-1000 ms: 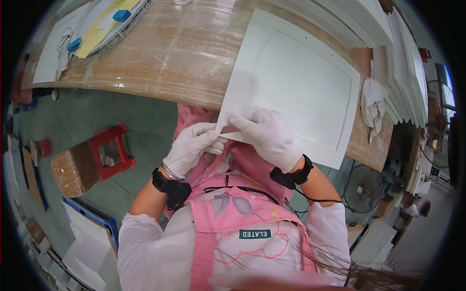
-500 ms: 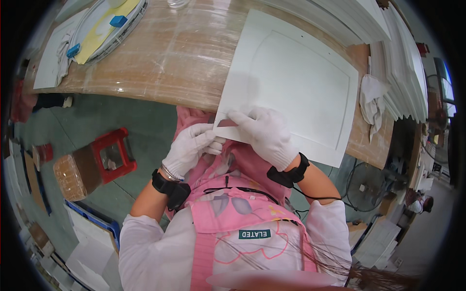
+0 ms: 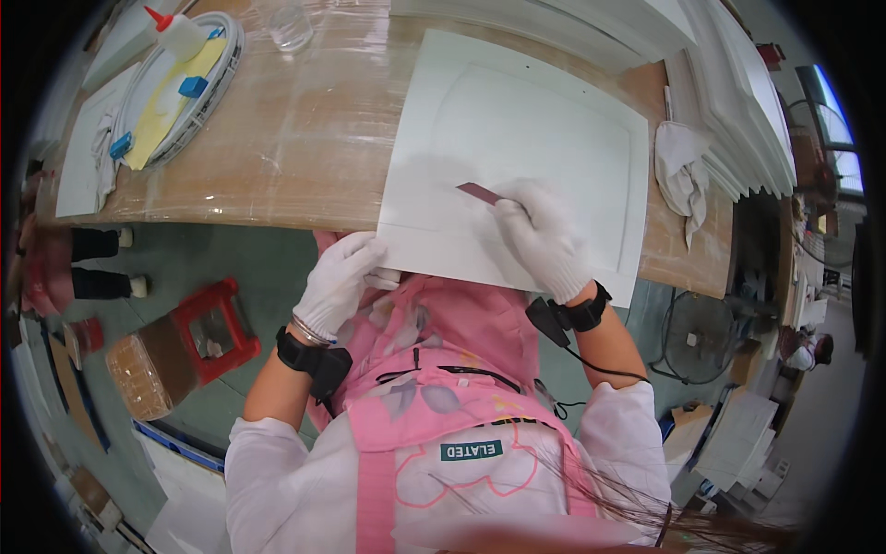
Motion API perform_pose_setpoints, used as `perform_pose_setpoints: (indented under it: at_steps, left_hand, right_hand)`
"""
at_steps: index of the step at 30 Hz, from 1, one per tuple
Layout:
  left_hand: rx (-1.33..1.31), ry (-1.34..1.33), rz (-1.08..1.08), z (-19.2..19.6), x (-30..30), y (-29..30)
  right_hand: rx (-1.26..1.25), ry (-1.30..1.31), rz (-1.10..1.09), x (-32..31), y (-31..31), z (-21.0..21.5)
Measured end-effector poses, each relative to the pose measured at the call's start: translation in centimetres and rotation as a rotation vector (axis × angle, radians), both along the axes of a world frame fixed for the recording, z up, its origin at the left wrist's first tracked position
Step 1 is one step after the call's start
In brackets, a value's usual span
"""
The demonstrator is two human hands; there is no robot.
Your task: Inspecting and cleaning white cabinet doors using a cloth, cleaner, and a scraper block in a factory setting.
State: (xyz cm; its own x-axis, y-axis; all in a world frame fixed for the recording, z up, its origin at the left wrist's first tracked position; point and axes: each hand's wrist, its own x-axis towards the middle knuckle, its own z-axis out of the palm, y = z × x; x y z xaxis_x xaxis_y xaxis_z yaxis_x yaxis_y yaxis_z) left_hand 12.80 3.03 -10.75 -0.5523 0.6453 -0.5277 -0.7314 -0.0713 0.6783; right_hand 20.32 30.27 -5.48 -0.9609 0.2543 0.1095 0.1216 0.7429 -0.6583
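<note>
A white cabinet door panel (image 3: 517, 120) with a shallow recessed frame lies on the table, its near edge overhanging toward me. My left hand (image 3: 340, 282), in a white knit glove, grips the panel's near left corner, its fingers curled at the edge and partly hidden. Over the panel's near part is my right hand (image 3: 540, 231), gloved too and slightly blurred. Between its thumb and fingers it pinches a flat maroon strip (image 3: 478, 193), which looks like folded sandpaper. The strip points left; whether it touches the panel I cannot tell.
Film covers the brown table (image 3: 305, 138). At the far left a round white lid (image 3: 208, 115) carries blue blocks, yellow paper and a red-tipped bottle (image 3: 180, 39). White panels (image 3: 729, 102) stack at right beside a cloth (image 3: 681, 162). A red stool (image 3: 221, 323) and a fan (image 3: 699, 337) stand below.
My right hand has lifted off the near left corner and moved right and farther over the panel, the maroon strip now plainly showing. My left hand stays at that corner. The view has shifted.
</note>
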Motion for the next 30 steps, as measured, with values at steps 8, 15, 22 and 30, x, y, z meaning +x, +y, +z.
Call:
perform_pose_setpoints:
  at_steps: [8,15,22,30]
  left_hand:
    - [-0.004,-0.026,0.069,-0.5,0.0,-0.1]
    - [0.021,-0.062,0.065,-0.7,-0.1,-0.2]
    - [0.013,-0.033,0.074,-0.6,0.2,-0.3]
    - [0.063,-0.107,0.001,-0.5,1.4,1.5]
  right_hand:
    - [0.181,0.032,0.398,-4.1,-2.0,-0.8]
    - [0.469,0.027,0.669,-2.5,-2.2,0.4]
    - [-0.178,-0.374,0.042,0.5,-3.0,2.2]
    - [0.377,0.009,0.05,3.7,-7.2,-0.7]
